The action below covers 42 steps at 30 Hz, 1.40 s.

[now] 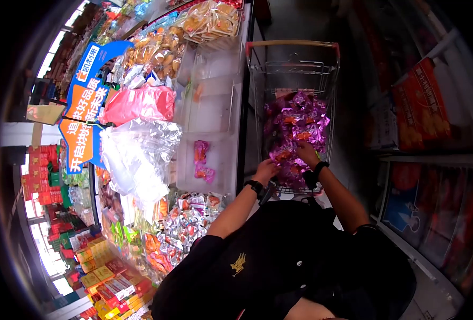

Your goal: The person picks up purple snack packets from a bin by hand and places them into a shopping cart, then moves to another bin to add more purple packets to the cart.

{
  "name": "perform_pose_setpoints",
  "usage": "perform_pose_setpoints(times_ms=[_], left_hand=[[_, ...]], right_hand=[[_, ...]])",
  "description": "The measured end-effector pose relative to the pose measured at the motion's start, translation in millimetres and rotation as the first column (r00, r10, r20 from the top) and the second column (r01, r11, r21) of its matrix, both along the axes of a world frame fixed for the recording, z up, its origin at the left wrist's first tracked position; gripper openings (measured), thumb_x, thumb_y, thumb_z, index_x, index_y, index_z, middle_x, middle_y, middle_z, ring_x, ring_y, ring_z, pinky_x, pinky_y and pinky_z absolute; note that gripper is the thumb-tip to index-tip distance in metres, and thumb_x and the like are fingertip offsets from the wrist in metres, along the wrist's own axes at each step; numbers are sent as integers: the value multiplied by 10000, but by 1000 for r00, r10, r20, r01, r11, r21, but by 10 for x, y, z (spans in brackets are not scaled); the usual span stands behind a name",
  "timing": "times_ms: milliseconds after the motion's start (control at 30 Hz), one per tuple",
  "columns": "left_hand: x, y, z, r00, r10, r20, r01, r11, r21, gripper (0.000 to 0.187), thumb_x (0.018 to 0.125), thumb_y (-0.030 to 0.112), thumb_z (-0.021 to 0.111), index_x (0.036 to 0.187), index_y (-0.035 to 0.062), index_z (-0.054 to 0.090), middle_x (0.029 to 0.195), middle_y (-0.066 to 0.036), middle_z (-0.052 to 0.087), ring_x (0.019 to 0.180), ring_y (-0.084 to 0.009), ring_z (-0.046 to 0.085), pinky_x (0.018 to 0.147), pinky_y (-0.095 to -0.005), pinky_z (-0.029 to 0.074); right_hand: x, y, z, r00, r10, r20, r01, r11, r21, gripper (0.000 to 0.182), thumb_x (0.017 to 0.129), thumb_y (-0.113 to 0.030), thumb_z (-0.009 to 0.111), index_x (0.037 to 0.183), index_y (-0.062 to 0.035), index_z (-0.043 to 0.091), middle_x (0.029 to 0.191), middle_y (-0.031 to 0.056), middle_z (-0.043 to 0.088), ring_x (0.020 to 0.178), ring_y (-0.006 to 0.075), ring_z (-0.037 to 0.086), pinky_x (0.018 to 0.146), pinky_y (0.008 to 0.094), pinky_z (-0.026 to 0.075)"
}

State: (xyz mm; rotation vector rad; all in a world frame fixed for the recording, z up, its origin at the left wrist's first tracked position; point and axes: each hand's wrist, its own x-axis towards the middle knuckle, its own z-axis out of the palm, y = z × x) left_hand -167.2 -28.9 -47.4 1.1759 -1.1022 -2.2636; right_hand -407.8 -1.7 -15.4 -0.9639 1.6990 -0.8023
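Many shiny purple snack packets (308, 120) with orange on their wrappers fill a wire shopping cart (254, 96) in front of me. My right hand (308, 154) reaches in among them from the right, its fingers curled on a packet. At the cart's near left side, my left hand (267, 170) has its fingers bent against another purple packet (283, 156); the fingertips are partly hidden. Each wrist wears a black band. To the left, two purple packets (200, 152) lie in a translucent bin (186, 178) on the display counter.
More translucent bins (207, 120) and heaps of wrapped snacks (199, 213) line the left counter. Clear plastic bags (138, 154) and pink bags (140, 104) hang beside a blue and orange sign (84, 117). Shelving with an orange carton (420, 106) stands right of the cart.
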Motion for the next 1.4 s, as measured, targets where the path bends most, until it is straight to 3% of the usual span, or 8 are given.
perform_pose_setpoints(times_ms=[167, 233, 333, 433, 700, 800, 900, 1400], left_hand=[[-680, -128, 668, 985, -159, 71, 174, 901, -396, 305, 895, 78, 466, 1198, 48, 488, 967, -27, 580, 869, -131, 580, 727, -256, 455], [-882, -162, 1079, 997, -43, -59, 35, 990, -134, 308, 896, 97, 476, 1200, 47, 486, 958, -9, 573, 868, -111, 566, 739, -249, 439], [-768, -293, 470, 990, -115, 80, 139, 871, -471, 347, 904, 140, 492, 1237, 47, 464, 1032, -19, 578, 900, -106, 559, 778, -265, 434], [-441, -252, -32, 972, -98, 216, 185, 883, -432, 389, 910, 178, 500, 1272, 49, 440, 1095, -44, 580, 943, -131, 569, 817, -291, 436], [907, -92, -723, 988, 113, 109, -1, 699, -715, 365, 906, 202, 508, 1243, 69, 460, 1105, -70, 586, 972, -192, 592, 843, -329, 455], [1178, -95, -68, 914, 304, 269, -148, 866, -477, 306, 904, 198, 511, 1184, 76, 488, 1079, -54, 589, 946, -177, 598, 794, -301, 467], [1496, -99, 185, 766, 638, -73, -638, 770, 33, 290, 895, 198, 526, 1158, 78, 498, 1063, -51, 589, 927, -183, 603, 771, -302, 470], [2946, -886, -258, 414, 848, 332, -884, 462, -78, 209, 803, 94, 571, 1009, 60, 563, 901, -3, 568, 793, -113, 530, 689, -262, 436]], right_hand=[[-396, 149, 371, 979, -181, -93, 158, 964, -213, 395, 817, -242, 576, 1115, 17, 546, 962, 206, 630, 907, 305, 617, 784, 375, 456], [-478, 165, 460, 959, -281, -42, 251, 908, -336, 424, 813, -208, 576, 1165, 22, 519, 946, 212, 628, 908, 313, 614, 794, 373, 456], [-624, 183, 538, 942, -310, 126, 318, 946, -53, 416, 798, -203, 581, 1139, 31, 536, 962, 223, 626, 921, 326, 612, 803, 376, 461], [-645, 170, 104, 896, -239, -373, 177, 965, -193, 398, 787, -195, 575, 1115, 31, 555, 970, 215, 632, 936, 330, 610, 810, 385, 464], [48, -53, 206, 999, -26, -30, 20, 981, -191, 250, 808, -146, 543, 985, 24, 586, 847, 111, 629, 811, 196, 607, 710, 317, 473], [388, -336, -181, 977, 106, 185, -88, 991, -105, 241, 812, -139, 546, 987, 23, 586, 845, 90, 621, 766, 167, 595, 677, 298, 472], [850, -549, -18, 966, 220, 134, -201, 969, -141, 259, 814, -160, 553, 995, 24, 579, 832, 89, 623, 717, 169, 595, 613, 306, 475], [3152, -1432, -547, 709, 705, 19, -696, 704, -142, 288, 848, -132, 554, 1069, 52, 570, 874, 98, 633, 766, 166, 613, 697, 288, 494]])
